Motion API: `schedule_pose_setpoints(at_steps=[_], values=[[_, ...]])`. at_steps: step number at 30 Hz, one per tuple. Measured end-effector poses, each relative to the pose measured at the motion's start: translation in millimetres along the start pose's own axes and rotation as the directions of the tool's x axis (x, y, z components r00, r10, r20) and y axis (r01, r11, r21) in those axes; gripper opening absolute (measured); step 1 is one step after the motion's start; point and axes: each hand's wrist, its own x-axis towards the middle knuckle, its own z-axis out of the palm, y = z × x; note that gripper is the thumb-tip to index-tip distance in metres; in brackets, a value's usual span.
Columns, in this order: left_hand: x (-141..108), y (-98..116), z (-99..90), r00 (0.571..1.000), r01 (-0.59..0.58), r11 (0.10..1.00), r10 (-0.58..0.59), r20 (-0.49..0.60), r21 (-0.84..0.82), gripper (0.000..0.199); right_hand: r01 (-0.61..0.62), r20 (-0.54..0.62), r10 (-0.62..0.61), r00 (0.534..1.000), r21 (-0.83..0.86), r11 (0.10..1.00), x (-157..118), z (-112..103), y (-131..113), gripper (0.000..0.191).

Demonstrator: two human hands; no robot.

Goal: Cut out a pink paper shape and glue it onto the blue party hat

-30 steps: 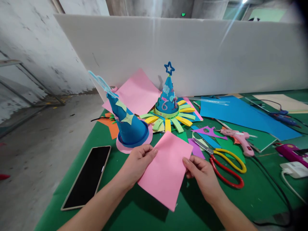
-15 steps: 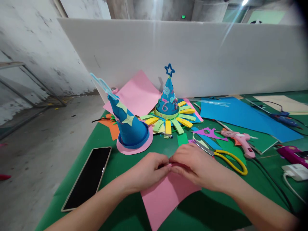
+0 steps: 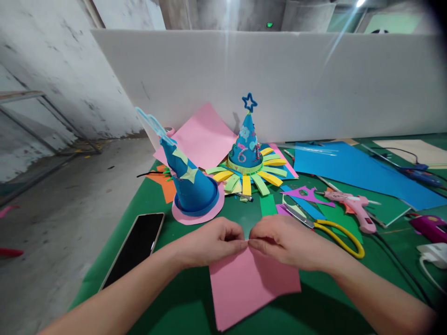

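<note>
A piece of pink paper (image 3: 253, 293), seemingly folded into layers, hangs toward me from both hands above the green table. My left hand (image 3: 220, 239) pinches its far edge between thumb and fingers. Close beside it, my right hand (image 3: 279, 239) pinches the same edge, the thumbs nearly touching. Just beyond the left hand stands a blue paper cone hat (image 3: 193, 190) with a pink brim, leaning left. Yellow-handled scissors (image 3: 338, 237) lie right of my right hand. The fingertips hide part of the paper's far edge.
A blue party hat (image 3: 246, 149) with a star and yellow-green strips stands farther back. A phone (image 3: 136, 246) lies at left. To the right are a pink glue gun (image 3: 352, 207) with its cord, a white plug (image 3: 433, 255) and a blue sheet (image 3: 349, 167). A white board (image 3: 261, 83) closes the back.
The pink paper has turned slightly, its near corner now less pointed toward me. Both hands keep their pinch, with the fingers a little farther apart. The whole view has shifted slightly.
</note>
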Motion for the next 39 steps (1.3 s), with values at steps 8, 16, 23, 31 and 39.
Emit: schedule_pose_setpoints(at_steps=[8, 16, 23, 31, 39], values=[[-24.4, -13.7, -19.0, 0.994, 0.109, 0.987, -0.105, 0.036, -0.115, 0.022, -0.136, 0.13, 0.092, 0.987, 0.389, 0.911, -8.6, -7.6, 21.8, 0.027], [-16.3, -4.4, -12.8, 0.975, 0.056, 0.998, -0.047, -0.216, 0.035, 0.019, -0.102, 0.143, 0.055, 0.988, 0.348, 0.932, -4.8, 1.2, 16.7, 0.024], [-0.1, 2.5, 3.2, 0.997, 0.027, 0.999, -0.03, 0.071, 0.034, 0.026, -0.037, 0.161, -0.016, 0.987, 0.323, 0.946, 4.7, 5.6, 11.6, 0.016], [-23.0, -1.9, -11.9, 0.983, 0.136, 0.991, -0.135, 0.126, 0.001, 0.028, -0.078, 0.178, -0.011, 0.984, 0.483, 0.872, -9.1, 5.7, 16.4, 0.023], [-33.1, -2.8, -29.7, 0.989, 0.035, 0.977, -0.064, 0.134, 0.21, 0.027, -0.261, 0.07, 0.26, 0.963, 0.474, 0.841, -33.6, 1.7, 32.4, 0.026]])
